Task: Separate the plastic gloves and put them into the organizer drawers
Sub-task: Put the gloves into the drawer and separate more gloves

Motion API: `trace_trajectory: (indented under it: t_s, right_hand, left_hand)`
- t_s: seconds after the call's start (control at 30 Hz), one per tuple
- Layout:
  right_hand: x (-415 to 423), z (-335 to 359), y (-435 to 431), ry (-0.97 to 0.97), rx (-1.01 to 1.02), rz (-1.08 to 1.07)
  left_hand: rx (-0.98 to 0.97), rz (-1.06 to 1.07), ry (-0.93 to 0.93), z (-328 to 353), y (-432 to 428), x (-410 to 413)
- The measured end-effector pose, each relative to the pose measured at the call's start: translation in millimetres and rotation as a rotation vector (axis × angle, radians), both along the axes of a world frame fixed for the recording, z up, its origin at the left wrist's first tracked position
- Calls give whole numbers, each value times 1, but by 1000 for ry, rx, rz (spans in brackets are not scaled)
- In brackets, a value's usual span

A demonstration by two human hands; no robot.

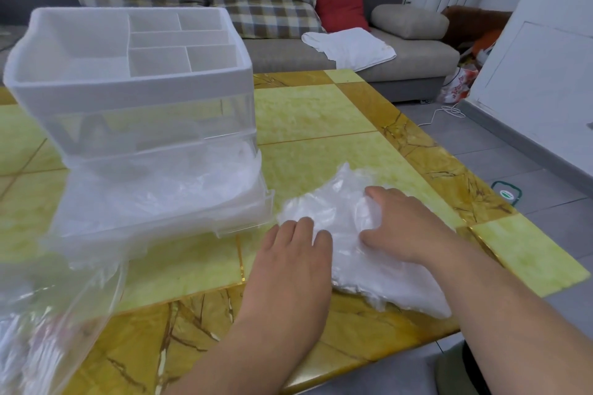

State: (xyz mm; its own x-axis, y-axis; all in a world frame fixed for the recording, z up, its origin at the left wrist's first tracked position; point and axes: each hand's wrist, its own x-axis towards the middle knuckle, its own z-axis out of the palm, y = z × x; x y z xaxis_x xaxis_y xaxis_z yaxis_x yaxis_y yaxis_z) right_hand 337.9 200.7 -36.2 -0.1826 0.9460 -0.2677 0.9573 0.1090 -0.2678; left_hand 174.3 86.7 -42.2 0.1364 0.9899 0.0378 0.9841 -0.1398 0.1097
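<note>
Both hands were down on the gloves (337,208), a loose crumpled heap of thin clear plastic lying on the table (321,112) at lower centre-right of the frame, just right of the open drawer (160,224).

The right hand (404,224) had its fingers curled into the top of the heap, bunching the film under them, so it looked to have a real hold. The left hand (288,253) sat at the heap's left edge with its fingers bent down onto the plastic. I could not tell whether it pinched a layer or only pressed on it.

The organizer (128,96) stood at upper left, its divided top tray bare. Its bottom drawer was pulled well out toward the hands and already held a layer of crumpled plastic. A clear container (64,298) with more film in it showed blurred at lower left, and I could not say whether it was another drawer.

My reading was that the separating step was under way: one hand steadying the heap while the other worked a glove free. The film clings to itself, so the next move would call for a fine pinch on a single layer and a slow peel. After that comes a short carry left into the drawer, without dragging the rest of the heap along.
</note>
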Motion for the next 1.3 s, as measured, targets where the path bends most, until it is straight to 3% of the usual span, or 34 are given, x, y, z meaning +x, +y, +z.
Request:
trace_trajectory:
  t_s: [0.07,0.17,0.53,0.67,0.8,0.87,1.07,1.3]
  right_hand:
    - [-4,3,-4,-78,34,-45]
    - [-7,10,-10,-180,39,-125]
    - [11,56,-30,-269,-230,65]
    - [21,69,-26,-181,-193,-66]
    - [20,61,-12,-51,249,-181]
    - [9,44,-7,67,348,-139]
    - [-9,2,4,178,121,-35]
    - [-13,11,2,340,320,-144]
  left_hand:
    - [57,-67,-41,3,-4,7]
    - [-31,-113,-66,21,-16,21]
    - [-165,231,-240,10,3,-13]
    - [-73,268,-270,11,3,-16]
    - [90,203,-112,21,-7,-4]
    - [73,190,-75,23,-10,4]
    - [15,-30,-44,-4,-3,3]
    - [23,-21,-116,-14,-1,4]
